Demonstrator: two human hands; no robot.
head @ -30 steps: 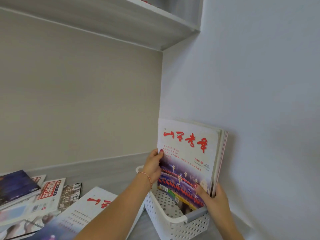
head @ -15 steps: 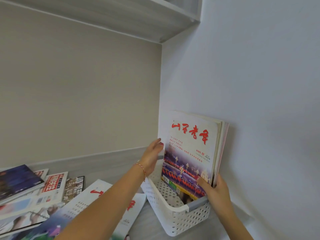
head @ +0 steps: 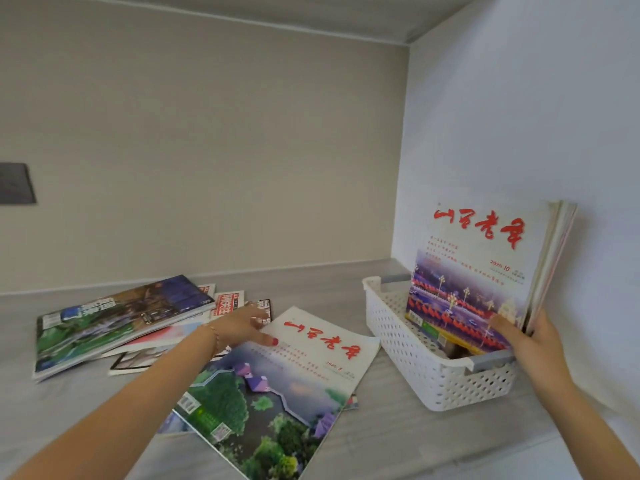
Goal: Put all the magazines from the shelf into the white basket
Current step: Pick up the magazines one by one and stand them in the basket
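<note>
basket (head: 408, 344) right | upright magazines (head: 485, 271) inside | loose magazines (head: 277, 382) left on shelf (head: 398, 445)

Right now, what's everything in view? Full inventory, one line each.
white basket: one, white perforated plastic with grey handles, on the shelf by the right wall.
upright magazines: a stack, exact count unclear, white cover with red title in front, standing in the basket.
flat magazine: one, white with red title and green landscape, lying left of the basket.
magazine pile: several, mixed colours, overlapping at far left; count unclear.
shelf: one, grey wood-grain.
dark panel: one, on the back wall at left edge.
left hand: open, fingertips on the flat magazine.
right hand: grip on the upright magazines.
</note>
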